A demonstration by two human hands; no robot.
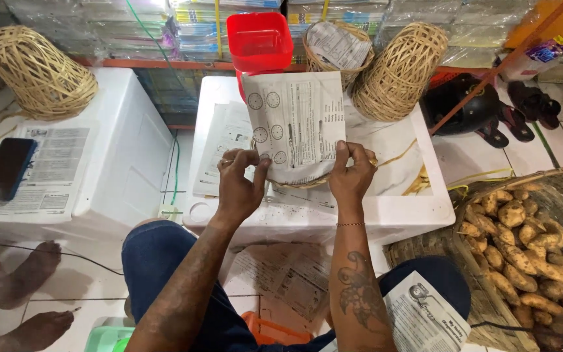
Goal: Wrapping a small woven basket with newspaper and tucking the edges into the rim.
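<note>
The person's tattooed forearms rise from the knees, and beyond them a big white foam box [399,195] serves as a desk. Over it, a printed newspaper sheet [298,124] is held upright above a small woven basket rim [301,184], seemingly to line it. The left hand [239,186] and right hand [352,173] each have their fingers pinched shut on the sheet's lower edge.

Bright, even light falls from above; the white rectangular foam box [399,195] shows a mild sheen and soft shadows. The centre is sharp, and wide-angle distortion bends the edges.
</note>
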